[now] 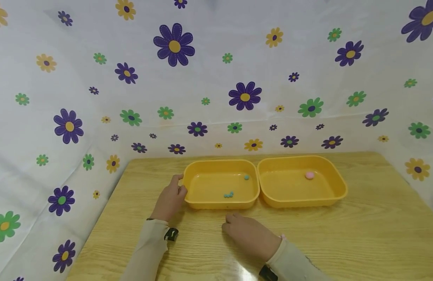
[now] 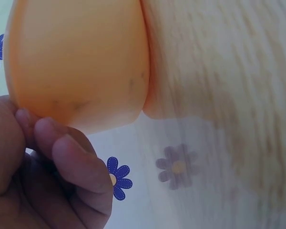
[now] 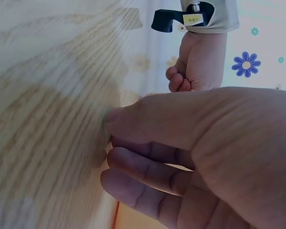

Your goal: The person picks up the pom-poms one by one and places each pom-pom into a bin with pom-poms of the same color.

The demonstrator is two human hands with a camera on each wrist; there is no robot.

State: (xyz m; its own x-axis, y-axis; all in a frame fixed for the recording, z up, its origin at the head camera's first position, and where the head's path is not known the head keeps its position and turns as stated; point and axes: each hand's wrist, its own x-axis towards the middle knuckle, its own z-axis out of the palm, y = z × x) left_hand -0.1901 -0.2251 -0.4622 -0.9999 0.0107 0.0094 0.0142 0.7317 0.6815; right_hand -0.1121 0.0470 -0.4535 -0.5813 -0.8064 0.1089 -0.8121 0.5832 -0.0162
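My left hand grips the left end of a yellow tray, thumb and fingers at its rim. In the left wrist view, curled fingers lie against the tray's end wall. Inside this tray, several small blue-green balls sit near the front wall, and a single blue-green ball lies near the right end. My right hand is low over the table in front of the tray, fingertips at the wood. In the right wrist view, thumb and fingers point down at the tabletop; I cannot tell whether they pinch anything.
A second yellow tray stands right beside the first, with a pink, rounded piece inside. Both trays are on a wood-grain table. A white flower-print cloth hangs behind the table and at its sides.
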